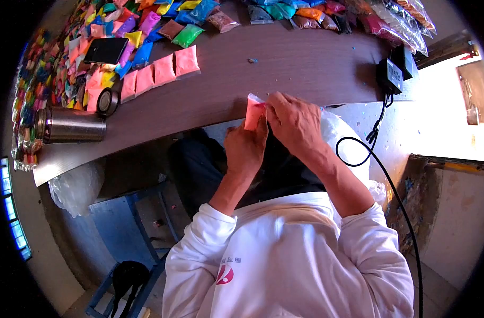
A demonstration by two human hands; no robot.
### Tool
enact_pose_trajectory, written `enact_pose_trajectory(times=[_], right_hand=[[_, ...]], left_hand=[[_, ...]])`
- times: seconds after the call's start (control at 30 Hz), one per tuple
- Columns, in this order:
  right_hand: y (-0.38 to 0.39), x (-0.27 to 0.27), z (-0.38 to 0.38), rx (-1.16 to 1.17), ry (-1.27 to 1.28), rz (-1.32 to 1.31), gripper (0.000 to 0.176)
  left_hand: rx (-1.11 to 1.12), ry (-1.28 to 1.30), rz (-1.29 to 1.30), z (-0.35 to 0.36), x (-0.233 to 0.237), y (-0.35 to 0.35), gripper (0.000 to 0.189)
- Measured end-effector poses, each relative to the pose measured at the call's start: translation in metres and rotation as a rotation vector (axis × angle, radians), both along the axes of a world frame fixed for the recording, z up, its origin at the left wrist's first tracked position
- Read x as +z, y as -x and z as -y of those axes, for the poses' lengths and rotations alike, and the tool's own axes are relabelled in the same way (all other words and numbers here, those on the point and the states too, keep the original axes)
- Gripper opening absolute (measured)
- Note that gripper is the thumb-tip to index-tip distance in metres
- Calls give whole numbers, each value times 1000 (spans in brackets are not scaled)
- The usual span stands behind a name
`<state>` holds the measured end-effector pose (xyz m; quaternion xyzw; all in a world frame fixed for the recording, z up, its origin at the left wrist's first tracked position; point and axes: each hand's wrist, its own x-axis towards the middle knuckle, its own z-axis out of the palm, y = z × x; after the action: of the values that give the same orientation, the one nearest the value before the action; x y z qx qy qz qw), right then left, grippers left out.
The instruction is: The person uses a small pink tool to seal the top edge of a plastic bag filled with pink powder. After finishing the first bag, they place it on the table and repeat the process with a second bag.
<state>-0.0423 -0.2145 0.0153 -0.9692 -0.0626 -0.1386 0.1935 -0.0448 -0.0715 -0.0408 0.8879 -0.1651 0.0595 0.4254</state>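
Observation:
A small clear packet of pink material (252, 113) is held up near the table's front edge. My left hand (244, 147) grips its lower part, with the thumb along the right side. My right hand (296, 121) is closed at the packet's upper right edge, its fingers curled and pinched there. The fingertips are partly hidden, so the exact grip cannot be seen. Beyond my left hand, several similar pink packets (163, 70) lie in a slanting row on the brown table (220, 69).
Heaped colourful packets (146, 24) cover the table's left and back. A black phone (106, 51) rests on them. A metal flask (74, 125) lies near a round lid (108, 101). At right are a black power adapter (390, 76) and looping cable (388, 177).

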Motion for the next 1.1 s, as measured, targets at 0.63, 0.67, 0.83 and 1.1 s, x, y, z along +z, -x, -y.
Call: enact_pose_trajectory(times=[0.63,0.67,0.83,1.1], right_hand=[[27,1,-4,-90,-183,89,13],[28,-1,-5,-97,-186,85,13],[19,-14,4,-130,-146,72,12],[24,-13,2,-121,-128,57,12]], left_hand=[[6,-14,84,3,9,3,20],[-1,39,68,3,7,4,20],[-12,-83,52,4,5,1,21],[-14,-94,29,3,5,4,23]])
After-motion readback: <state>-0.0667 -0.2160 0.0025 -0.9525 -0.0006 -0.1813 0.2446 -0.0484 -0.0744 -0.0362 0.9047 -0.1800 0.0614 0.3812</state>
